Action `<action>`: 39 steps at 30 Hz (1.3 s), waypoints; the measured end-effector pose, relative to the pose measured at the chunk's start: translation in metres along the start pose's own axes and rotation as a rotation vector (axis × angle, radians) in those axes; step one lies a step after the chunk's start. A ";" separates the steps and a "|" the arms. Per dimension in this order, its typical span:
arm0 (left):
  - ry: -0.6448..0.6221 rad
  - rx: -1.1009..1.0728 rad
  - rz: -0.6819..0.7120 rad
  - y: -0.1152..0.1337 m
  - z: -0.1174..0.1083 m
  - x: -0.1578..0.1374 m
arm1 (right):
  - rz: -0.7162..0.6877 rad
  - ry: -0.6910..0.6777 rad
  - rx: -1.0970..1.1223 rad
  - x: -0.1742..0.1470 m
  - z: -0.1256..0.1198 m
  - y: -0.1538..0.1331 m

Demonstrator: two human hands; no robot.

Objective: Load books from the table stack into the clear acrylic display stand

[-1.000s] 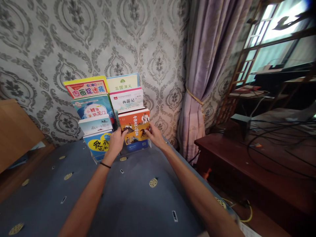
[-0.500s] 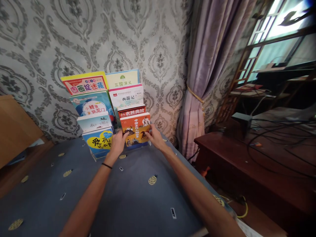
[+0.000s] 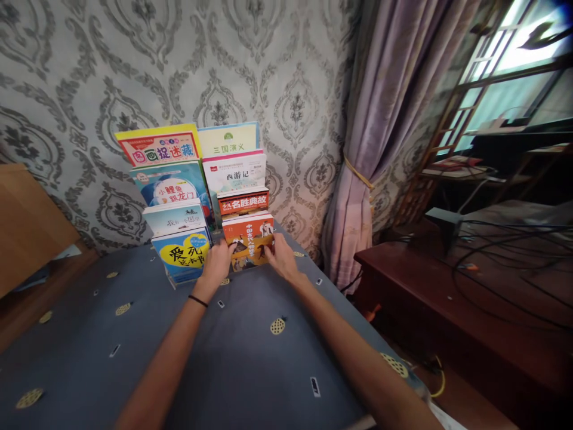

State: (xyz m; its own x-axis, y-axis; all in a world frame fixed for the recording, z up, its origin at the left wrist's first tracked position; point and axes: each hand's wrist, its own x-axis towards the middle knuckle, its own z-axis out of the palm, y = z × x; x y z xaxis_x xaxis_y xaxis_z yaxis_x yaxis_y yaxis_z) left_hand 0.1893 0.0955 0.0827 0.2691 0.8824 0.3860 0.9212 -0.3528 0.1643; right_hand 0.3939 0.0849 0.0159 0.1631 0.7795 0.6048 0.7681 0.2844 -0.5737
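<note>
An orange book (image 3: 239, 233) with Chinese characters and painted figures stands in the front right slot of a stepped stand. My left hand (image 3: 217, 263) grips its left edge, the thumb lying on the cover. On the opposite edge, my right hand (image 3: 283, 258) has its thumb pressed on the front and its fingers partly hidden. Behind rise a red-topped book (image 3: 244, 203), a white book (image 3: 239, 175) and a pale green book (image 3: 228, 140). Left of these, a blue and yellow book (image 3: 181, 255) fronts another column of books. A clear stand edge (image 3: 175, 283) shows at the bottom.
The stand rests on a blue cloth (image 3: 242, 358) patterned with pineapples, close to a papered wall (image 3: 295, 119). A cardboard box (image 3: 33, 227) is at the left. At the right are a tied curtain (image 3: 353, 197) and a dark red table (image 3: 403, 280) carrying black cables (image 3: 501, 269).
Both hands have moved down with the orange book, which now sits lower and leaves more of the red-topped book exposed. The view has shifted slightly.
</note>
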 end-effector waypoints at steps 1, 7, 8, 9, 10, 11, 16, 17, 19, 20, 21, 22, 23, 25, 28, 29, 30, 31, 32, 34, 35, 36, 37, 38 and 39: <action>-0.002 -0.001 -0.012 0.001 0.000 -0.001 | 0.001 0.018 -0.005 -0.001 0.001 -0.001; -0.020 -0.041 -0.055 0.008 0.002 -0.004 | -0.008 0.102 0.094 -0.002 0.001 -0.001; -0.020 -0.044 -0.064 0.009 0.004 -0.004 | -0.017 0.110 0.111 -0.002 0.001 0.000; -0.018 -0.045 -0.072 0.009 0.005 -0.004 | -0.026 0.118 0.123 -0.001 0.001 0.001; -0.014 -0.044 -0.080 0.010 0.007 -0.004 | -0.033 0.127 0.133 -0.001 0.001 0.002; -0.012 -0.044 -0.085 0.010 0.008 -0.004 | -0.038 0.133 0.143 0.000 0.002 0.004; -0.023 -0.066 -0.108 0.011 0.012 -0.003 | -0.050 0.167 0.182 0.001 0.007 0.008; -0.025 -0.071 -0.109 0.011 0.011 -0.003 | -0.052 0.176 0.182 0.001 0.008 0.009; -0.025 -0.077 -0.104 0.011 0.011 -0.003 | -0.056 0.189 0.179 0.001 0.009 0.009; -0.025 -0.076 -0.101 0.011 0.011 -0.003 | -0.056 0.191 0.178 0.001 0.009 0.010; -0.025 -0.073 -0.100 0.011 0.011 -0.004 | -0.056 0.192 0.178 0.001 0.010 0.010; -0.025 -0.068 -0.099 0.011 0.011 -0.004 | -0.053 0.191 0.180 0.001 0.010 0.010; -0.026 -0.061 -0.101 0.011 0.011 -0.004 | -0.048 0.192 0.182 0.000 0.011 0.010; -0.032 -0.049 -0.104 0.012 0.011 -0.004 | -0.032 0.196 0.190 0.000 0.013 0.011; -0.050 -0.038 -0.107 0.013 0.010 -0.004 | -0.019 0.209 0.202 -0.001 0.015 0.013; -0.057 -0.035 -0.107 0.013 0.010 -0.005 | -0.021 0.209 0.204 -0.001 0.015 0.013; -0.063 -0.034 -0.106 0.013 0.009 -0.005 | -0.025 0.206 0.202 0.000 0.014 0.014; -0.069 -0.034 -0.104 0.012 0.009 -0.005 | -0.029 0.202 0.197 0.000 0.013 0.014; -0.075 -0.035 -0.101 0.012 0.008 -0.005 | -0.032 0.199 0.190 0.002 0.011 0.015; -0.083 -0.046 -0.094 0.012 0.007 -0.005 | -0.039 0.199 0.176 0.004 0.007 0.015; -0.088 -0.055 -0.094 0.012 0.006 -0.006 | -0.045 0.204 0.174 0.006 0.006 0.015; -0.093 -0.068 -0.095 0.013 0.005 -0.006 | -0.051 0.209 0.179 0.007 0.006 0.015; -0.098 -0.082 -0.098 0.013 0.004 -0.006 | -0.054 0.212 0.193 0.008 0.006 0.015; -0.104 -0.095 -0.103 0.014 0.002 -0.007 | -0.051 0.212 0.212 0.009 0.007 0.016; -0.108 -0.107 -0.110 0.014 0.001 -0.007 | -0.043 0.210 0.234 0.009 0.008 0.016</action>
State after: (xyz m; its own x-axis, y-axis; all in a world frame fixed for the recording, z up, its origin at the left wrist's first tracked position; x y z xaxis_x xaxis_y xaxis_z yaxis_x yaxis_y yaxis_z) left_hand 0.2010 0.0843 0.0812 0.2020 0.9438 0.2617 0.9131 -0.2782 0.2983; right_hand 0.4026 0.1012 0.0075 0.2770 0.6386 0.7179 0.6175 0.4542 -0.6422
